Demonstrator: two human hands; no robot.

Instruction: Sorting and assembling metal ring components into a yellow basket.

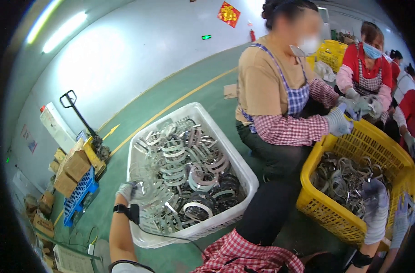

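My left hand (pixel 126 190), in a whitish glove, is at the left side of a white plastic basket (pixel 249 175). Its fingers are closed on a clear, curved plastic piece (pixel 146 193) at the edge of the pile. Many ring-shaped parts (pixel 203 177), clear, silvery and black, fill that basket. At the right, my gloved right hand (pixel 376 207) is raised over the near side of a yellow basket (pixel 325 211), fingers pointing up and loosely apart. Metal and plastic rings (pixel 339 182) lie inside the yellow basket. I see nothing clearly held in the right hand.
A co-worker in a checked apron (pixel 273 91) sits across, gloved hands above the yellow basket. Another person in red (pixel 369 68) works beyond; another gloved hand (pixel 402 220) is beside my right. A pallet jack (pixel 86 120), blue pallet (pixel 80 195) and cardboard boxes (pixel 73 166) stand left.
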